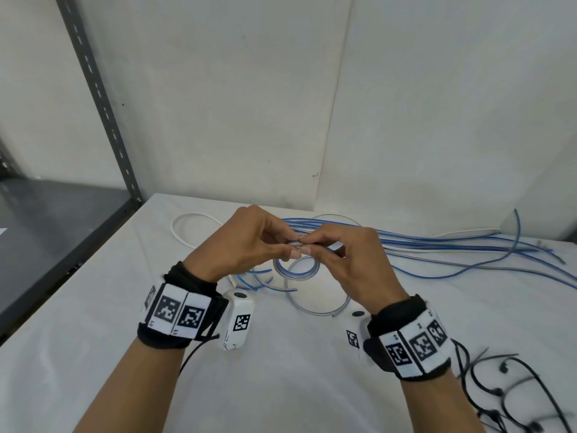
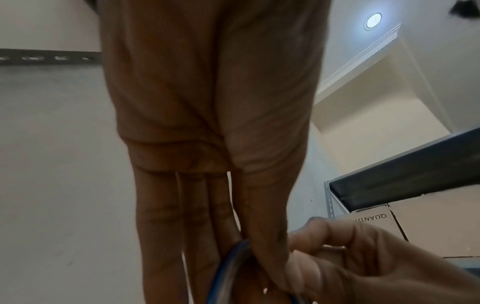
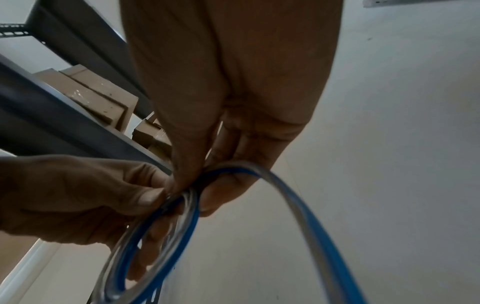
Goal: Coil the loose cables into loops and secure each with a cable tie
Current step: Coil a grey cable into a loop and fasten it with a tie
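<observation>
Pinching blue-and-clear cable coil [image 1: 296, 270] — left hand [image 1: 246, 242], right hand [image 1: 346, 260] fingertips curled on loops.

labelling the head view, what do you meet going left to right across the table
white cable loop → left hand → right hand, both pinching the blue coil → loose blue cables → black cable ties

- Left hand [image 1: 246, 242]: raised above the table, fingers curled, thumb and forefinger pinching the coiled cable [image 1: 298, 268] at its top.
- Right hand [image 1: 346, 257]: raised opposite, fingertips meeting the left's, pinching the same coil.
- Both wrists: banded, forearms converging inward.
</observation>
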A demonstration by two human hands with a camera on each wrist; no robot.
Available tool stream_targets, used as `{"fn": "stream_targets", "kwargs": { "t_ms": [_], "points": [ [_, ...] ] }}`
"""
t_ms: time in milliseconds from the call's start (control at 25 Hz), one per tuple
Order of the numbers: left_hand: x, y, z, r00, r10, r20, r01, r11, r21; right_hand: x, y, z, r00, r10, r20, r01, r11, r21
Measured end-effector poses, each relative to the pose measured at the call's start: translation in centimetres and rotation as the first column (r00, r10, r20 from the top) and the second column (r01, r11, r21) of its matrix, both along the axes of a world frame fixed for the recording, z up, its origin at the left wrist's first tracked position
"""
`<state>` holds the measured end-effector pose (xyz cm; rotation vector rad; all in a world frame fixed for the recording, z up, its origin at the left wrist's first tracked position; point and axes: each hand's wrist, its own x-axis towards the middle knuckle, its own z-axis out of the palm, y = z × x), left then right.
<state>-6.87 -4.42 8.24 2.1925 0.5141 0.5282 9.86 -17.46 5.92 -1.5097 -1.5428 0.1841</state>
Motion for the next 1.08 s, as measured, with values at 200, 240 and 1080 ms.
{"fn": "stream_targets", "kwargs": {
  "t_ms": [200, 240, 1080],
  "points": [
    [-0.3, 0.3, 0.0, 0.991, 0.077, -0.111, -0.062, 0.990, 0.125, -0.3, 0.6, -0.7, 0.991, -0.022, 0.133, 0.022, 1.000, 0.006],
    [-0.4, 0.3, 0.0, 0.988, 0.088, -0.127, -0.071, 0.989, 0.133, -0.4, 0.8, -0.8, 0.984, -0.034, 0.173, 0.028, 0.999, 0.034],
    [-0.3, -0.3, 1.3, 0.984, 0.055, 0.171, 0.033, 0.879, -0.475, -1.4, 0.7, -0.1, 0.919, -0.037, -0.392, 0.121, 0.974, 0.191]
  ]
}}
